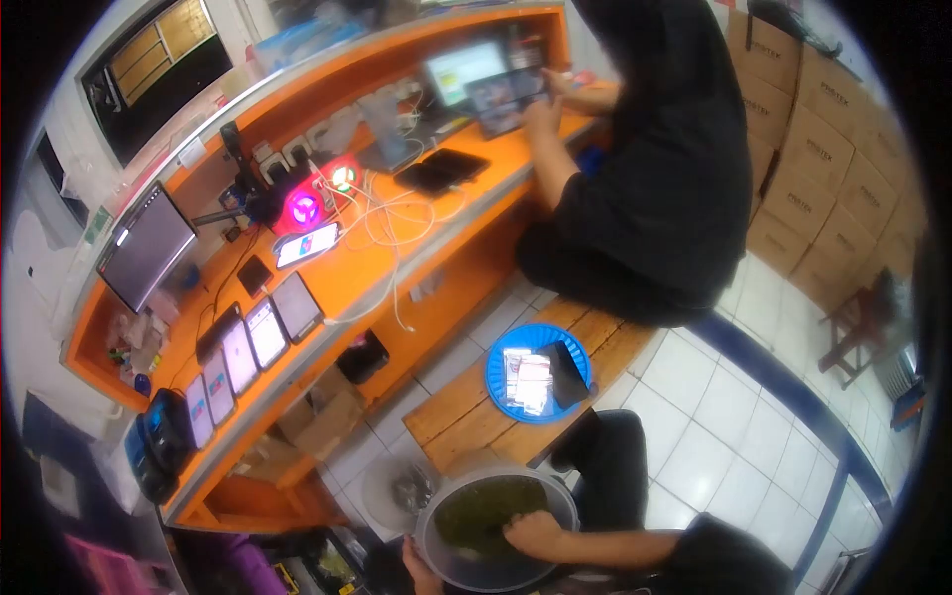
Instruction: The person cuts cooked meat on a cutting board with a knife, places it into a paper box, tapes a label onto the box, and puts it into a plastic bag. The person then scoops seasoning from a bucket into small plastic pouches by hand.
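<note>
A large translucent plastic basin [563,501] sits at the bottom centre, holding dark green material [486,511], too blurred to identify. At the basin's lower left, my left hand [420,567] grips the rim; part of it is cut off by the frame edge. My right hand [535,535] reaches over the right side, fingers curled together at the green material, with the fingertips partly hidden. Just left of the basin is a clear plastic container or bag [392,491]. Beyond the basin, a blue plastic plate [535,331] carries white packets [528,382] and a flat black object [568,374].
The plate rests on a wooden bench [451,426], where another person in black [664,178] sits holding a tablet. An orange counter [367,258] bears several phones, cables and a monitor [149,248]. Stacked cardboard boxes [808,169] and a stool [851,337] stand right.
</note>
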Demonstrator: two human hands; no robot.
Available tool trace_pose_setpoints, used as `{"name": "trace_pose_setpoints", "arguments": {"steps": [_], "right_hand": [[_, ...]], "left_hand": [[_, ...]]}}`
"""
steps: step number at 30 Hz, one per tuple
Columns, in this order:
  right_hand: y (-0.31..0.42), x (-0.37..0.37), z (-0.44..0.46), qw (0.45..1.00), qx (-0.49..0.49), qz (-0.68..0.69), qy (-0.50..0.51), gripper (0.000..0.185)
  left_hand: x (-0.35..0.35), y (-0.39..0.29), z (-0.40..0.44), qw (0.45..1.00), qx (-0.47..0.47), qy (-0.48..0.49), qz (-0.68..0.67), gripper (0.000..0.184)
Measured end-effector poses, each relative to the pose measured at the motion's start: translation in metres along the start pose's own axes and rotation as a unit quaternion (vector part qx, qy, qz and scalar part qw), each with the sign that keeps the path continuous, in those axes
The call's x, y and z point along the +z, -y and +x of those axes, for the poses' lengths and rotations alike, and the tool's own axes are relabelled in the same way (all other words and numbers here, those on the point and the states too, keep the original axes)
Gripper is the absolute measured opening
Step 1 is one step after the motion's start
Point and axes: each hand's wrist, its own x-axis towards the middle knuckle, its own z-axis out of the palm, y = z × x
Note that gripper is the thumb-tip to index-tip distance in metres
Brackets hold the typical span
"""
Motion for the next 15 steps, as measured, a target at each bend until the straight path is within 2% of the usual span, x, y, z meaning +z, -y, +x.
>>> {"name": "trace_pose_setpoints", "arguments": {"steps": [2, 4, 7, 10, 15], "right_hand": [[0.000, -0.008, -0.001, 0.999, -0.008, -0.003, 0.035, 0.015], [0.000, -0.018, -0.004, 0.998, 0.004, 0.008, 0.069, 0.016], [-0.001, -0.010, -0.002, 0.999, 0.015, 0.005, 0.049, 0.016], [-0.004, -0.012, -0.001, 0.994, 0.017, 0.020, 0.109, 0.017], [-0.013, -0.018, 0.000, 0.991, 0.032, 0.048, 0.116, 0.018]], "left_hand": [[0.006, -0.001, -0.004, 1.000, -0.011, -0.024, 0.013, 0.047], [0.005, -0.002, -0.004, 1.000, 0.007, 0.002, 0.028, 0.048], [0.009, -0.002, -0.008, 1.000, 0.010, -0.010, 0.013, 0.056], [0.013, -0.003, -0.008, 1.000, 0.002, -0.006, -0.008, 0.056], [0.003, -0.001, -0.005, 1.000, 0.010, -0.014, 0.008, 0.051]]}}
